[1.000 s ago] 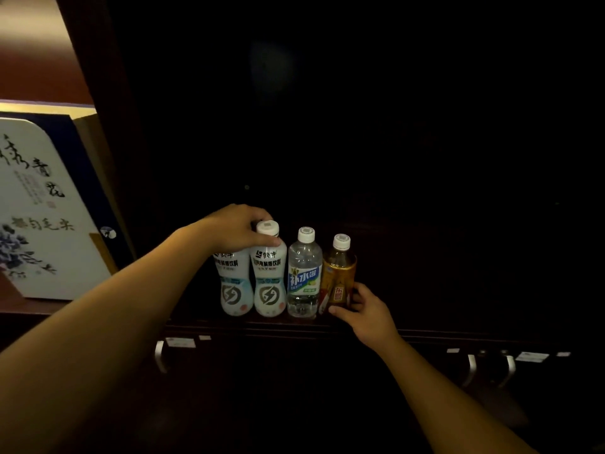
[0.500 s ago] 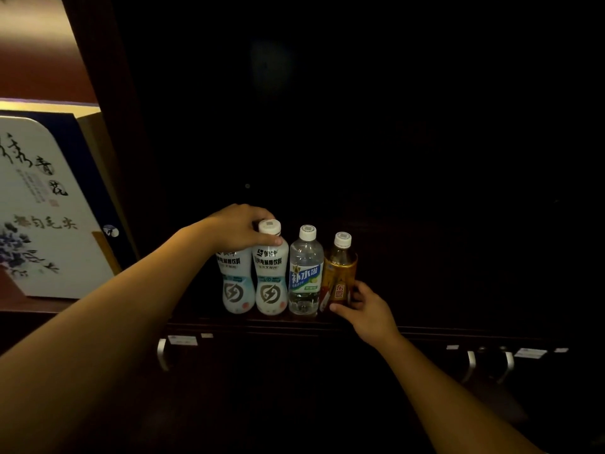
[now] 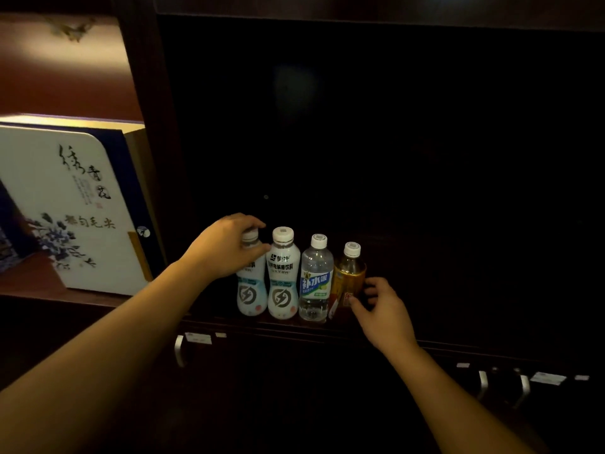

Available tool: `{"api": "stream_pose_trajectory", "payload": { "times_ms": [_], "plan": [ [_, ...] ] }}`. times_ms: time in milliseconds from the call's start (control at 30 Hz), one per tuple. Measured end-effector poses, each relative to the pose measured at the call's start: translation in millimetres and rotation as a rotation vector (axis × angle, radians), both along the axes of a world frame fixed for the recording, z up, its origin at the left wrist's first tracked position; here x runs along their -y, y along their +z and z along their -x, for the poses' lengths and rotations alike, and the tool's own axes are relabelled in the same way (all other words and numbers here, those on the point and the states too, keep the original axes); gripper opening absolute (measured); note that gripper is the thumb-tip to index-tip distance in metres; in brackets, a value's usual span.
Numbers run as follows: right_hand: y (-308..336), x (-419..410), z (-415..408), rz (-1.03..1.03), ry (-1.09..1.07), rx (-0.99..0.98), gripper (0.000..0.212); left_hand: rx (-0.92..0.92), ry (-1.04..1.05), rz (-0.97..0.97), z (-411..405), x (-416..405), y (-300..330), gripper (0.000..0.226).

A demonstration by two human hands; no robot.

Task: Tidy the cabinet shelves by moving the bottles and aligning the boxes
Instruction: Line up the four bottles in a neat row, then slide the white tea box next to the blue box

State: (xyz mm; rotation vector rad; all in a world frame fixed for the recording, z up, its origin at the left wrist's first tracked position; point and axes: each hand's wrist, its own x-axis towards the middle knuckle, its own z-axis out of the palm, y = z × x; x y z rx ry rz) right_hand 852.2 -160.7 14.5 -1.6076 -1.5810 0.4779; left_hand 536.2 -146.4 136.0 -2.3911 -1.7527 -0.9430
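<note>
Several bottles stand in a row at the front of a dark cabinet shelf [image 3: 294,326]. From left: a white drink bottle [image 3: 250,294], a second white drink bottle [image 3: 283,276], a clear water bottle with a blue label [image 3: 316,280], and an amber tea bottle [image 3: 349,276]. My left hand [image 3: 226,247] wraps the neck and cap of the leftmost white bottle. My right hand [image 3: 383,309] touches the lower right side of the amber bottle, fingers curled around it.
A large white and blue gift box with calligraphy [image 3: 68,208] stands on the lit shelf to the left. Metal drawer handles [image 3: 179,350] [image 3: 483,385] sit below the shelf edge. The cabinet's interior behind the bottles is dark.
My left hand has lifted its fingers off the second white bottle's cap and now grips only the leftmost bottle. The right hand stays at the amber bottle. The view has shifted slightly.
</note>
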Motion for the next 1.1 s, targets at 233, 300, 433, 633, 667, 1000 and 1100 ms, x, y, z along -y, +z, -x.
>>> {"api": "stream_pose_trajectory", "payload": {
  "times_ms": [233, 300, 433, 633, 667, 1000, 1100],
  "plan": [
    [29.7, 34.5, 54.3, -0.255, 0.201, 0.261, 0.015, -0.122, 0.164, 0.084, 46.7, 61.9, -29.7, 0.030],
    [32.7, 41.0, 81.0, -0.312, 0.292, 0.374, 0.012, -0.187, 0.232, 0.149, 65.5, 76.5, -41.2, 0.027],
    [33.3, 52.0, 144.3, -0.341, 0.445, 0.465, 0.011, -0.228, 0.333, 0.218, 110.3, 99.4, -61.4, 0.023],
    [21.1, 52.6, 251.1, -0.291, 0.543, 0.502, 0.019, -0.275, 0.513, 0.223, 205.7, 106.8, -79.0, 0.019],
    [19.1, 49.7, 270.1, -0.271, 0.545, 0.509, 0.020, -0.271, 0.543, 0.231, 224.4, 104.3, -81.3, 0.020],
    [10.8, -5.6, 419.1, 0.070, 0.154, 0.426, 0.060, -0.123, 0.601, 0.276, 389.7, 36.0, -111.4, 0.063],
    [4.9, -16.9, 433.2, 0.143, 0.037, 0.368, 0.079, -0.039, 0.535, 0.277, 406.2, 14.0, -123.3, 0.088]
  ]
}}
